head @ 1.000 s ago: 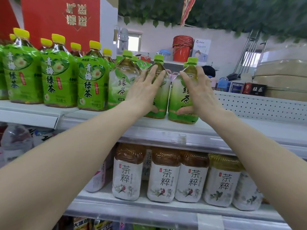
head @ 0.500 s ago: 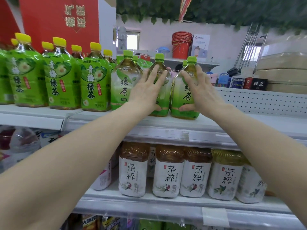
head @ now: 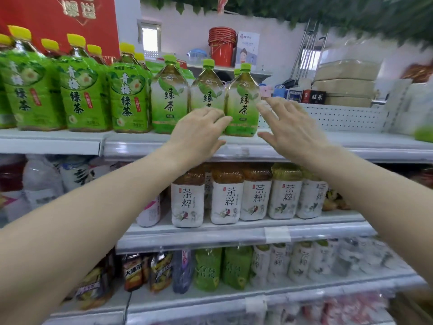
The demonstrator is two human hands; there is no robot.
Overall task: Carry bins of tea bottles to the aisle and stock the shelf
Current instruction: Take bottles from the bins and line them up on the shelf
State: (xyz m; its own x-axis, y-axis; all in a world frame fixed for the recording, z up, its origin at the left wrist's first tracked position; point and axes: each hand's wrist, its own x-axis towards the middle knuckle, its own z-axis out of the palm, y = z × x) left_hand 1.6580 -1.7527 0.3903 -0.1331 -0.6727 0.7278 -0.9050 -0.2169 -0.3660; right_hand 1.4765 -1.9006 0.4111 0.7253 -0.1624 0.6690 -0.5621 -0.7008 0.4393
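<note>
Three green-capped green tea bottles stand side by side on the top shelf (head: pixel 351 143): a left one (head: pixel 169 99), a middle one (head: pixel 207 90) and a right one (head: pixel 243 102). My left hand (head: pixel 199 133) hovers in front of the lower part of the middle bottle, fingers loosely curled and holding nothing. My right hand (head: pixel 289 127) is just right of the right bottle, fingers spread, apart from it. Both hands are empty.
Yellow-capped plum green tea bottles (head: pixel 82 90) fill the top shelf to the left. White-labelled tea bottles (head: pixel 226 198) line the shelf below, more drinks under that. A white perforated back panel (head: pixel 339 118) runs behind the bare right part of the top shelf.
Both hands have let go of the two green tea bottles and pulled back toward me. The bottles now stand free on the shelf. The view has dropped lower.
</note>
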